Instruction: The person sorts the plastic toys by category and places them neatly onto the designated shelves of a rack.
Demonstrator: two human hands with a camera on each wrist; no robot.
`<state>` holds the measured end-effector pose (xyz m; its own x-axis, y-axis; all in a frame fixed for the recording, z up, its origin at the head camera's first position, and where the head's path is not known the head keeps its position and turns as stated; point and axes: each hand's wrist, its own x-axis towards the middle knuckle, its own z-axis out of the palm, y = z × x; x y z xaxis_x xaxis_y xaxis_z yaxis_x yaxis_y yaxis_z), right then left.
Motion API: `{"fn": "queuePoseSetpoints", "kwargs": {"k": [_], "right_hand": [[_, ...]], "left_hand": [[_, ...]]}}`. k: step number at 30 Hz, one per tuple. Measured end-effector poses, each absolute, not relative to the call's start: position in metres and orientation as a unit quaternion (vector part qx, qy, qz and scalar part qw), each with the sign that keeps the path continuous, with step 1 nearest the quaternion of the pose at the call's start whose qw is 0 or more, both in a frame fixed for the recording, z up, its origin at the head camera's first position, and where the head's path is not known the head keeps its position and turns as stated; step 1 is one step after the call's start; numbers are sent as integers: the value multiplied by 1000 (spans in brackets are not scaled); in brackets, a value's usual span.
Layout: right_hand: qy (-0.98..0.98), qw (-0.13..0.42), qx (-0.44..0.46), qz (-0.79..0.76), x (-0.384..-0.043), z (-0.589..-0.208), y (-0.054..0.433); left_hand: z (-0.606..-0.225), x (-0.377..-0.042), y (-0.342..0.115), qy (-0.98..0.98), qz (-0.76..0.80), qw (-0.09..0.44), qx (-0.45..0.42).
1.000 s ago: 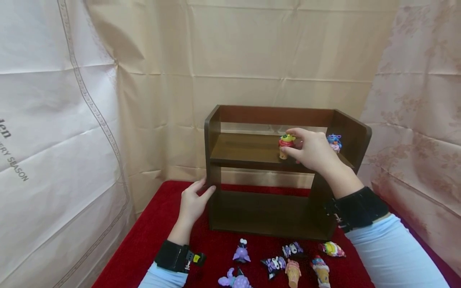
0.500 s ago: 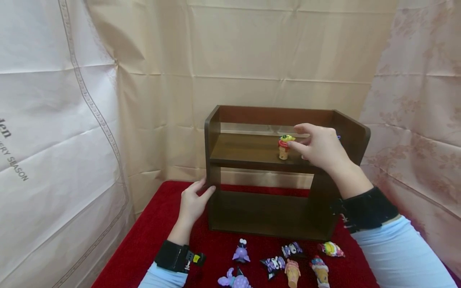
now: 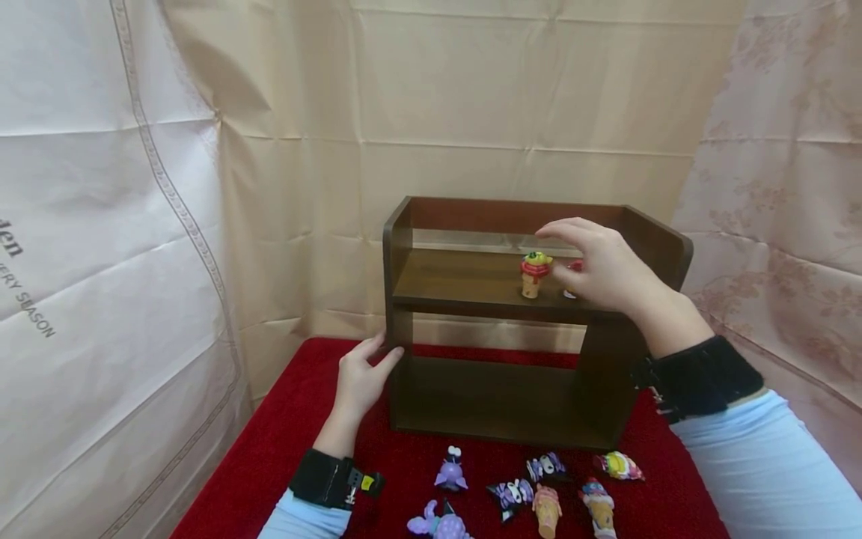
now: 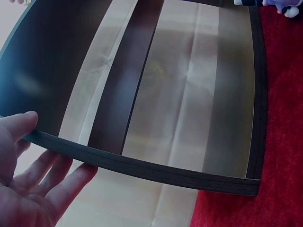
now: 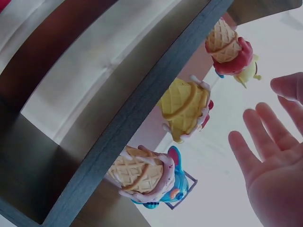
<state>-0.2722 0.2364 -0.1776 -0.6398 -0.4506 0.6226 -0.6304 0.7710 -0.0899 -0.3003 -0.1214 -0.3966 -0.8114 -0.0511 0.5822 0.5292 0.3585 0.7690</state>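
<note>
Obscuring red-topped figurine (image 3: 575,266) partly: right hand (image 3: 602,269)

The far curtain (image 3: 458,90) is softly lit, while the shelf (image 3: 494,397) is dim in its lower part. The left wrist view bends the shelf's edges; the right wrist view looks hazy.

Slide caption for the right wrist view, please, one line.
Right hand apart from three ice-cream-cone figurines standing in a row on the dark brown shelf.
</note>
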Motion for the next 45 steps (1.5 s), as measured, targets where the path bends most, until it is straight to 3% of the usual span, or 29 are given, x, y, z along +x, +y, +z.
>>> {"fn": "queuePoseSetpoints", "kwargs": {"k": [13,45], "right_hand": [[-912,224,318,130,-284,-180,234],[-924,258,255,118,-288,-183,221]], "left_hand": [[-397,-302,-121,-778,-552,260,-149],[-395,-301,-121,-778,-551,261,-154]]}}
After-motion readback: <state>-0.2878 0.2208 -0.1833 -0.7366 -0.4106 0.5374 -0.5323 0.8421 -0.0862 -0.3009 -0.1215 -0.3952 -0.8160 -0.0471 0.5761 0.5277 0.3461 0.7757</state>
